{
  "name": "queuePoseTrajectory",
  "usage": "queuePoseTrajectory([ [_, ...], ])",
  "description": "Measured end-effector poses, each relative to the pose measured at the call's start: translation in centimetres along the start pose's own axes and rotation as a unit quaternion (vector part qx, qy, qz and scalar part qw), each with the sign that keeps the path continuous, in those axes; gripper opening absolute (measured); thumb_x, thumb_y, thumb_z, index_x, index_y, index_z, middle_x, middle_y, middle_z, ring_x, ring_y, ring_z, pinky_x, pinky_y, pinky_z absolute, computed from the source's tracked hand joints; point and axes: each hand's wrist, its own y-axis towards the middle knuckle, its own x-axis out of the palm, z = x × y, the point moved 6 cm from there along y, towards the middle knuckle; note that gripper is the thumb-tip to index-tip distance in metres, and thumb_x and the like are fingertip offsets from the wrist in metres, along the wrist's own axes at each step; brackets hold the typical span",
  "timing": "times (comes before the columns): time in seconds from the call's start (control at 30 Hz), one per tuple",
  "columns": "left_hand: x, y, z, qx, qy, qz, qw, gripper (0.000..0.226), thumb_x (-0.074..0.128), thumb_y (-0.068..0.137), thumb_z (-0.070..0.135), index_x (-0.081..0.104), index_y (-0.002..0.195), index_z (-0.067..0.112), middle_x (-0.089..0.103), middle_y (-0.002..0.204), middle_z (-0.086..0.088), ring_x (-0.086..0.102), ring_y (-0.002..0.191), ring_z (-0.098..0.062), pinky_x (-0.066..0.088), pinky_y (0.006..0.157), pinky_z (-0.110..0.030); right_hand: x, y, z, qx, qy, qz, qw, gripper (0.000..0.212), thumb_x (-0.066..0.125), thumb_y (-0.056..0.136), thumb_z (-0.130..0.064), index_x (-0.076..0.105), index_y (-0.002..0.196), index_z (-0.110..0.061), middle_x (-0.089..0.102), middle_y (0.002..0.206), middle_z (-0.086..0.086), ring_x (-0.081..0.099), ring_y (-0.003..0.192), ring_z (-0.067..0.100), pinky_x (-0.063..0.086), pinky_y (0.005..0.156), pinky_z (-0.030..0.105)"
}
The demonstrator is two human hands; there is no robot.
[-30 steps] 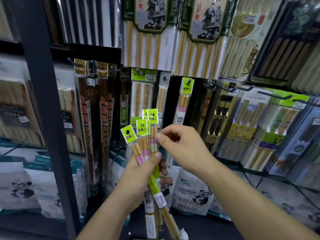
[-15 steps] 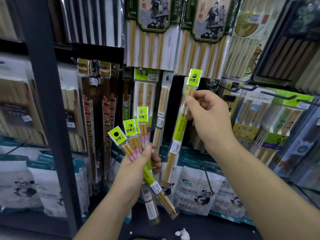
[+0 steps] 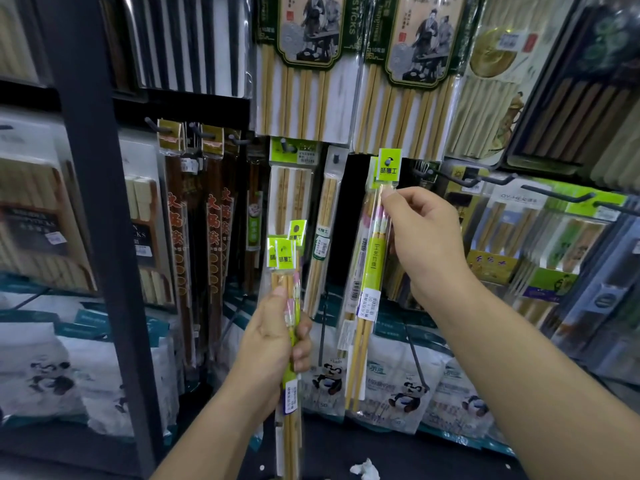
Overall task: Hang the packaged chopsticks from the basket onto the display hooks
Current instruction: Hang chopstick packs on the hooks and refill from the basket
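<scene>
Shop display wall point(image 3: 343, 220) crowded with hanging packs. The right hand point(image 3: 426, 237) pinches one green-headed chopstick pack point(image 3: 370, 271) just under its header. Below-left of that pack, the left hand point(image 3: 273, 344) grips the spare bundle point(image 3: 289, 265). This is the hanging step; whether the hole is already hooked is unclear. Next: seat it fully, then let go.

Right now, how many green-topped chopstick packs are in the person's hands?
4 visible: one pack pinched by the right hand; three green headers in the bundle gripped by the left hand. More may hide behind them.
</scene>
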Motion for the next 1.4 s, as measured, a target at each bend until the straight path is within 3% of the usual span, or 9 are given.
queuePoseTrajectory([
  [0.13,0.3,-0.4,0.0,-0.015,0.009,-0.010,1.000,0.009,0.049,0.106,0.028,0.052,0.104,0.019,0.054,0.071,-0.002,0.043,0.050,-0.013,0.038,0.044,-0.027,0.1,0.1,0.1,0.002,0.001,-0.003,1.000,0.025,0.061,0.101,-0.029,0.070,0.083,-0.013,0.045,0.047,-0.016,0.040,0.044,0.000,0.037,0.047,0.012],
  [0.27,0.8,-0.8,-0.1,-0.008,0.024,-0.017,1.000,0.017,0.045,0.109,0.026,0.053,0.113,0.011,0.057,0.073,-0.001,0.049,0.055,-0.014,0.044,0.049,-0.028,0.2,0.2,0.7,0.019,-0.017,-0.007,1.000,0.025,0.062,0.099,-0.031,0.071,0.081,-0.017,0.046,0.049,-0.015,0.041,0.047,0.001,0.040,0.055,0.021],
  [0.57,1.2,-0.9,0.5,0.031,0.056,-0.053,0.997,0.036,0.066,0.089,0.046,0.069,0.100,0.012,0.065,0.078,-0.012,0.060,0.058,-0.020,0.053,0.053,-0.034,0.1,0.5,1.5,0.023,-0.037,-0.006,0.999,0.029,0.061,0.100,-0.031,0.071,0.082,-0.012,0.044,0.046,-0.016,0.041,0.045,-0.002,0.041,0.050,0.005],
  [0.73,1.3,-1.0,0.7,0.058,0.065,-0.067,0.994,0.027,0.066,0.088,0.044,0.073,0.099,0.021,0.069,0.083,-0.010,0.058,0.058,-0.018,0.050,0.051,-0.029,0.0,0.0,1.6,0.011,-0.077,-0.007,0.997,0.035,0.062,0.098,-0.042,0.067,0.074,-0.016,0.049,0.052,-0.013,0.043,0.048,0.000,0.044,0.060,0.025],
  [0.87,1.0,-1.0,0.9,0.067,0.077,-0.066,0.993,0.029,0.066,0.088,0.042,0.073,0.099,0.016,0.070,0.081,-0.011,0.062,0.061,-0.020,0.054,0.056,-0.030,-0.9,-1.0,1.1,-0.016,-0.097,0.038,0.994,0.036,0.068,0.093,-0.045,0.053,0.076,-0.016,0.047,0.060,-0.012,0.043,0.050,0.001,0.041,0.057,0.025],
  [0.93,0.9,-1.0,0.9,0.077,0.079,-0.069,0.992,0.025,0.066,0.090,0.039,0.074,0.102,0.018,0.073,0.087,-0.011,0.066,0.068,-0.021,0.058,0.062,-0.032,-0.4,-1.7,0.9,-0.032,-0.089,-0.005,0.996,0.037,0.069,0.093,-0.042,0.055,0.074,-0.012,0.047,0.056,-0.012,0.043,0.049,0.000,0.041,0.055,0.023],
  [1.1,1.3,-1.0,1.1,0.091,0.080,-0.078,0.990,0.034,0.071,0.086,0.045,0.073,0.114,0.026,0.076,0.100,-0.012,0.071,0.079,-0.021,0.061,0.072,-0.033,3.6,-5.1,2.1,0.004,-0.115,-0.234,0.966,0.028,0.075,0.089,-0.043,0.067,0.079,-0.017,0.063,0.064,-0.007,0.057,0.055,0.001,0.053,0.054,0.022],
  [1.2,1.2,-1.0,1.1,0.100,0.087,-0.082,0.988,0.037,0.069,0.086,0.046,0.072,0.119,0.029,0.075,0.097,-0.007,0.070,0.080,-0.021,0.060,0.074,-0.033,4.3,-5.7,3.0,0.018,-0.115,-0.231,0.966,0.026,0.079,0.087,-0.037,0.064,0.078,-0.017,0.069,0.071,0.003,0.063,0.059,0.012,0.058,0.057,0.035],
  [1.4,1.4,-1.3,1.3,0.114,0.110,-0.078,0.984,0.028,0.060,0.094,0.035,0.070,0.120,0.033,0.074,0.094,-0.002,0.069,0.074,-0.020,0.059,0.067,-0.031,4.3,-5.9,3.8,0.049,-0.051,-0.239,0.969,0.027,0.086,0.081,-0.032,0.067,0.082,-0.013,0.068,0.066,-0.004,0.062,0.057,0.004,0.050,0.055,0.018],
])
